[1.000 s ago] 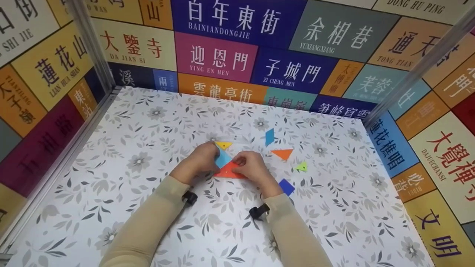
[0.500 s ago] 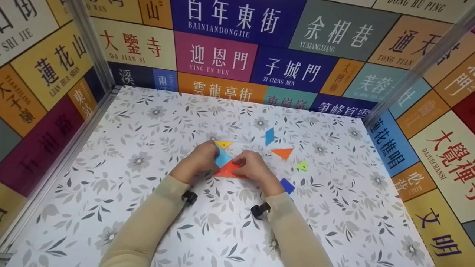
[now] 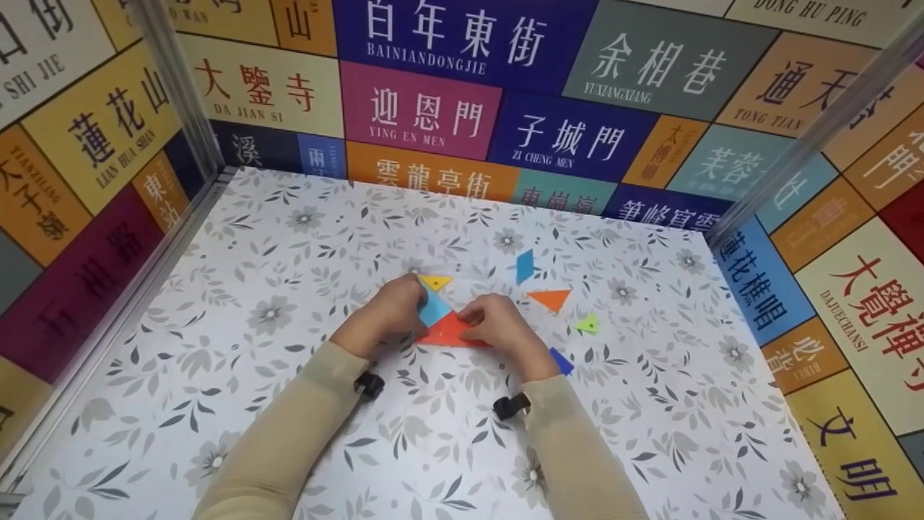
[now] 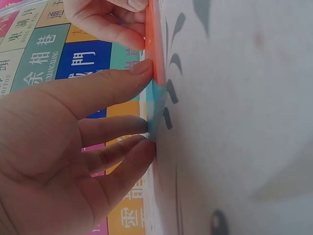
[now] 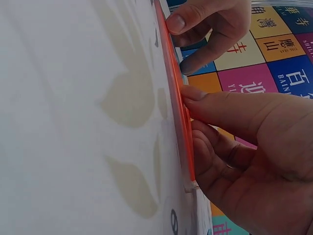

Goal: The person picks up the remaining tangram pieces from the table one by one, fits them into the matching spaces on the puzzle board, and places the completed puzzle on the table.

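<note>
At the table's middle, a light-blue tangram piece (image 3: 434,310) lies edge to edge with a red tangram triangle (image 3: 447,332). My left hand (image 3: 386,307) rests spread fingertips on the blue piece, and its thumb touches near the seam with the red one, as the left wrist view (image 4: 154,105) shows. My right hand (image 3: 502,326) has its thumb and curled fingers on the red triangle's right side. In the right wrist view the red piece (image 5: 180,107) appears edge-on under both hands. A small yellow triangle (image 3: 437,282) touches the blue piece's far end. My hands hide part of both pieces.
Loose tangram pieces lie to the right: a blue parallelogram (image 3: 525,266), an orange triangle (image 3: 550,299), a small green triangle (image 3: 589,325) and a dark-blue piece (image 3: 561,361) partly behind my right wrist. Panels with printed signs (image 3: 433,115) enclose the flower-patterned table (image 3: 238,375).
My right hand has slid slightly to the right along the red triangle, showing more of it and covering more of the dark-blue piece. My left hand has stayed in place.
</note>
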`<state>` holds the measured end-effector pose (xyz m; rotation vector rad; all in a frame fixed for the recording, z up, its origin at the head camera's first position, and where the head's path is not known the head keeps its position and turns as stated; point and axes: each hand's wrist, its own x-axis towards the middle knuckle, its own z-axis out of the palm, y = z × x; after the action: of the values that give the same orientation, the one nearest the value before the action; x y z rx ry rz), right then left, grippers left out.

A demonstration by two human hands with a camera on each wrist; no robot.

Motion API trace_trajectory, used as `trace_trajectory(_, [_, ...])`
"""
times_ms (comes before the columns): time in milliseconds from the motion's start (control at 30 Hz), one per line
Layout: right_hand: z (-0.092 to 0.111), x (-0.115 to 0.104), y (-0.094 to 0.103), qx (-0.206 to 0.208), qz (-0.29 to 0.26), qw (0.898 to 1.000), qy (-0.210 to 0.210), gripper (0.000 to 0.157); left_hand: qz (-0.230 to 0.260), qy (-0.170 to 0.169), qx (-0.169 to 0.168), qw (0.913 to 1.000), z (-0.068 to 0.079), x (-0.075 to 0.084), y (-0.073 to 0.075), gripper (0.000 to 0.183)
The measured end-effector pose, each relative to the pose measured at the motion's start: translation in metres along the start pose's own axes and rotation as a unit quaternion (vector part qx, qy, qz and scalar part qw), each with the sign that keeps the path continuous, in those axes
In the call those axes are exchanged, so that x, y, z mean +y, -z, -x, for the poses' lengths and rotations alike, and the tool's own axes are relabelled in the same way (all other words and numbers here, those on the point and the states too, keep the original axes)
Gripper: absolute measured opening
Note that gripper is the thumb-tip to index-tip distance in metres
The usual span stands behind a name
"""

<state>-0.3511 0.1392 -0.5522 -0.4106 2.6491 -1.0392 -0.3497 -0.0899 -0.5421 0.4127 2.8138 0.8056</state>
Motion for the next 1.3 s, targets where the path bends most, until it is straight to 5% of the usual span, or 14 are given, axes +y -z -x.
trace_trajectory(533, [-0.0002,0.0048,-0.0005,-0.006,0.024,0.998,0.054,0.031,-0.017,-0.015,0.0,0.9997,0.0019,0.0023,0.0021,0.039])
trace_trajectory(1000, [-0.0007,0.0048,-0.0011,-0.006,0.026,0.999,0.041,0.031,-0.064,-0.027,-0.003,0.9975,0.0011,0.0078,-0.0018,0.029])
trace_trajectory(1300, [0.0,0.004,-0.0014,-0.006,0.014,0.999,0.029,0.029,-0.024,0.001,-0.001,0.9997,0.0004,0.0067,-0.0019,0.034])
